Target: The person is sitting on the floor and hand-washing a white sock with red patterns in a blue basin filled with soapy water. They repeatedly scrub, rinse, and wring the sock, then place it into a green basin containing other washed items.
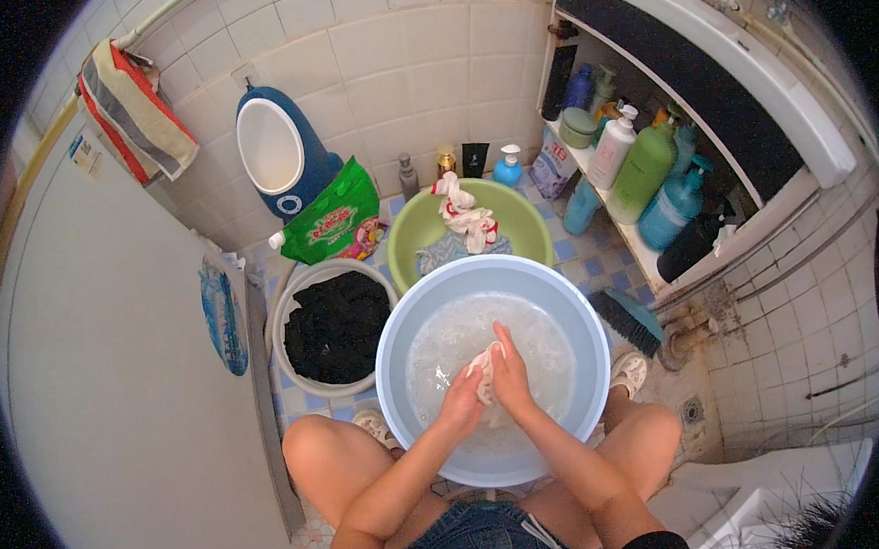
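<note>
A light-blue basin (396, 373) of cloudy, sudsy water stands between my knees. Over its middle I hold a small wet white cloth (484, 370), whose exact kind I cannot make out. My left hand (462, 398) has its fingers closed round the cloth's left side. From the other side my right hand (508, 371) presses against it, fingers close together and pointing away from me. Part of the cloth is hidden between the palms. Just beyond, a green basin (406, 239) holds white-and-red fabric (469, 218) and a grey-blue cloth (448, 252).
At left sits a pale basin (283, 365) of black clothes (337, 326), a green detergent pouch (329, 223) behind it. A blue child's urinal (305, 173) hangs on the tiled wall. A shelf with several bottles (646, 170) and a scrubbing brush (630, 319) are at right.
</note>
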Motion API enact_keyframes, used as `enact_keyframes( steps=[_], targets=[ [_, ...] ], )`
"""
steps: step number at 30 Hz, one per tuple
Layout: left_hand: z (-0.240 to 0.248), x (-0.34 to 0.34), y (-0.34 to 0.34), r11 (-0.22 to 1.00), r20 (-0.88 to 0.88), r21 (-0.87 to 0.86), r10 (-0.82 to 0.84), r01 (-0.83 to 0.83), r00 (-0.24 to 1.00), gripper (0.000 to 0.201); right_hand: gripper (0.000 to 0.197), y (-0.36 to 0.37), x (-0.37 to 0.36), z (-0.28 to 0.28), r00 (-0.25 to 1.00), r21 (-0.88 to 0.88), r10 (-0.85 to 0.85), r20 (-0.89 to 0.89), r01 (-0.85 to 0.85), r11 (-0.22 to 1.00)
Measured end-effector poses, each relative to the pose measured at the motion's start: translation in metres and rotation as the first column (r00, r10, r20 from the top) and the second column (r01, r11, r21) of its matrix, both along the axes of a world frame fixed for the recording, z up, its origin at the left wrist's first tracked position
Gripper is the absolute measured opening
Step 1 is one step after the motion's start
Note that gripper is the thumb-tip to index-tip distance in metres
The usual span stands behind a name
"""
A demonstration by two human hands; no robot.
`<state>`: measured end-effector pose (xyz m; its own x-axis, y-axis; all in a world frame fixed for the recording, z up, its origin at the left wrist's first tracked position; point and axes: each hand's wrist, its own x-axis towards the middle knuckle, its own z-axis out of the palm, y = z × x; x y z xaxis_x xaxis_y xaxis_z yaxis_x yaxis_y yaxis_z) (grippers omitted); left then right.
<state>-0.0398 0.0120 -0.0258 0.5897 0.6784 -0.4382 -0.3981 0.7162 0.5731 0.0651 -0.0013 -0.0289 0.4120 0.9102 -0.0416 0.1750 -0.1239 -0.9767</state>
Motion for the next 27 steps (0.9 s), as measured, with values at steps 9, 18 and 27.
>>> enact_keyframes(
  steps=[9,18,27],
  targets=[
    [0.006,-0.001,0.012,0.998,-0.128,0.008,0.059,-0.059,0.99,0.038,0.047,-0.01,-0.026,0.008,0.987,0.132,0.145,0.071,-0.153,0.979],
    [-0.015,-0.012,0.034,0.961,0.006,-0.034,0.276,-0.276,0.961,0.041,0.046,-0.02,-0.053,0.043,0.867,0.176,0.328,0.376,-0.414,0.893],
    [0.0,-0.005,0.008,0.999,-0.073,0.035,-0.011,0.014,0.997,0.038,0.043,-0.005,-0.013,0.014,0.992,0.053,0.075,0.105,-0.08,0.995]
  ],
)
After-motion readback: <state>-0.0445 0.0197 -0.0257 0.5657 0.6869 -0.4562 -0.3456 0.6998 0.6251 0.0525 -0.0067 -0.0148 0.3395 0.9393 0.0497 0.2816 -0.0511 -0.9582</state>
